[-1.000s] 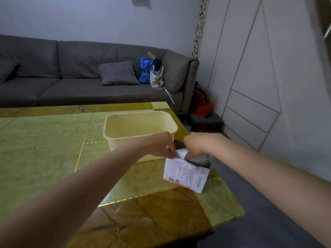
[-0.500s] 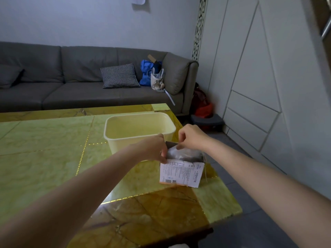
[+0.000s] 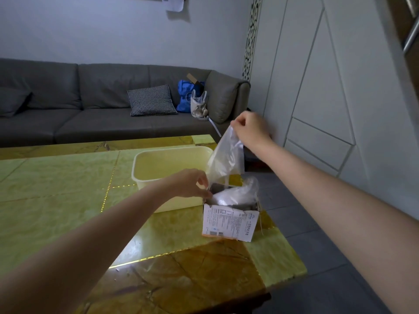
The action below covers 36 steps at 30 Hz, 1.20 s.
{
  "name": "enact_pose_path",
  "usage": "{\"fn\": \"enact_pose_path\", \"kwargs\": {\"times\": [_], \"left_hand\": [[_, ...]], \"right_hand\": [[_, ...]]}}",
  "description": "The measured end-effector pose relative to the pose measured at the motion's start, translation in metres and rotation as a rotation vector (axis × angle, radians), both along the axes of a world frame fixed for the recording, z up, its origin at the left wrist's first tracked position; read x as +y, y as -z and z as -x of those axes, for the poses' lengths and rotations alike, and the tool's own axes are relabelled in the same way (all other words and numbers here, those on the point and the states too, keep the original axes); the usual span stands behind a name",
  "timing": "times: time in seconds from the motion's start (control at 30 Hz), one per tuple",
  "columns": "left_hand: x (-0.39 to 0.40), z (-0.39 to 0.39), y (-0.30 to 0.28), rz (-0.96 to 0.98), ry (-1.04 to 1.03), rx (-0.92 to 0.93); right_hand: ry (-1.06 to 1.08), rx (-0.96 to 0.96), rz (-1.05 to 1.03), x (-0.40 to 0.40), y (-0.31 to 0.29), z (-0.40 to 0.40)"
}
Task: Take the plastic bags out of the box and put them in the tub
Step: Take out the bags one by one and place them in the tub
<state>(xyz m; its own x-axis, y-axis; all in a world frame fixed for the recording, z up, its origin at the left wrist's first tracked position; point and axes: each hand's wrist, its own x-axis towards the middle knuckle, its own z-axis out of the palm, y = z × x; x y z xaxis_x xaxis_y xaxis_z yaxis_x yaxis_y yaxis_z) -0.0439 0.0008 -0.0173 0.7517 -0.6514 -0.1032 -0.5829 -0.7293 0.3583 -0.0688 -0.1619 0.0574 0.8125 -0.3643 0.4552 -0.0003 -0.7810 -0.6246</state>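
A clear plastic bag (image 3: 226, 158) hangs in the air above the box (image 3: 230, 219), its lower end just over the box's open top. The right hand (image 3: 249, 130) pinches the bag's upper corner, its grip closed on the plastic. More crumpled bags (image 3: 238, 192) fill the open top of the box. The left hand (image 3: 190, 183) holds the box at its upper left edge, fingers curled on the cardboard. The box stands on the green and amber bench (image 3: 68, 200), near its right edge. The pale yellow tub (image 3: 167, 164) sits just beside the box, to its left and behind. A grey sofa (image 3: 90, 109) with a checked cushion (image 3: 150, 100) runs along the far wall.
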Motion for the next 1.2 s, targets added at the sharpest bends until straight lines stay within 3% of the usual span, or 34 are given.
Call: {"fn": "enact_pose_path", "kwargs": {"times": [0.1, 0.27, 0.37, 0.43, 0.53, 0.63, 0.7, 0.77, 0.87, 1.07, 1.13, 1.2], "left_hand": [[0.003, -0.001, -0.007, 0.307, -0.15, -0.001], [0.009, -0.009, -0.025, 0.638, -0.303, -0.23], [0.018, -0.009, -0.043, 0.829, -0.37, -0.042], [0.022, -0.01, -0.053, 0.824, -0.403, 0.08], [0.028, -0.012, -0.059, 0.677, -0.45, 0.225], [0.032, -0.02, -0.061, 0.609, -0.452, 0.304], [0.033, -0.023, -0.061, 0.555, -0.51, 0.367], [0.034, -0.024, -0.063, 0.525, -0.545, 0.416], [0.041, -0.024, -0.063, 0.465, -0.498, 0.444], [0.081, -0.056, -0.047, 0.363, -0.628, 0.183], [0.085, -0.067, -0.045, 0.528, -0.67, 0.06], [0.079, -0.071, -0.053, 0.825, -0.595, 0.091]], "right_hand": [[-0.037, -0.013, -0.231, 0.001, -0.021, -0.005], [-0.169, 0.236, -0.475, 0.003, -0.026, -0.004], [-0.135, 0.368, -0.37, 0.001, -0.015, 0.0], [-0.166, 0.36, -0.257, 0.002, -0.011, 0.004], [-0.463, 0.343, -0.218, 0.009, -0.021, 0.011], [-0.592, 0.442, 0.301, 0.026, -0.026, 0.016], [-0.547, 0.381, 0.509, 0.035, -0.02, 0.01], [-0.486, 0.17, 0.459, 0.041, -0.016, 0.001], [-0.339, -0.033, 0.136, 0.041, -0.018, -0.011], [-0.006, -0.064, 0.069, 0.025, -0.022, -0.043], [0.036, -0.061, 0.096, 0.026, -0.023, -0.051], [-0.011, -0.059, 0.088, 0.037, -0.022, -0.061]]}}
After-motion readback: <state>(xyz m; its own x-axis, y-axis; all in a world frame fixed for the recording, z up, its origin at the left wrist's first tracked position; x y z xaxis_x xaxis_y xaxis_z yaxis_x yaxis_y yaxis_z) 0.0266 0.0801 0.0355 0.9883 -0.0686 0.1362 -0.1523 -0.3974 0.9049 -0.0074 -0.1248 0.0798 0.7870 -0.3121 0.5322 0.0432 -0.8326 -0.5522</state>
